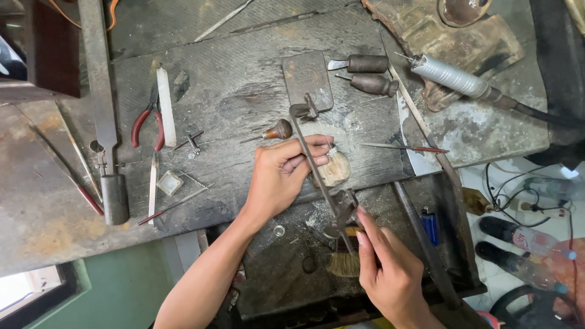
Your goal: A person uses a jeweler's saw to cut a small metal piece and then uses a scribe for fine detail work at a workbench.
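My left hand (pixel 283 176) rests on a worn dark workbench (pixel 231 91), its fingers pinching a small piece against the pale wooden bench peg (pixel 336 170). A jeweller's saw (pixel 317 158) with a dark metal frame runs from the back of the peg toward me. My right hand (pixel 387 271) grips the saw's handle near the bottom of the frame. The saw's thin blade (pixel 325 135) runs past the fingertips of my left hand. The small piece itself is mostly hidden by those fingers.
Red-handled pliers (pixel 146 125), a long flat file (pixel 100 91), gravers with wooden handles (pixel 365 73), a flexible-shaft handpiece (pixel 451 76), a small brush (pixel 344 262) and a blue lighter (pixel 429 225) lie around. A tray sits below the bench; bottles stand on the floor right.
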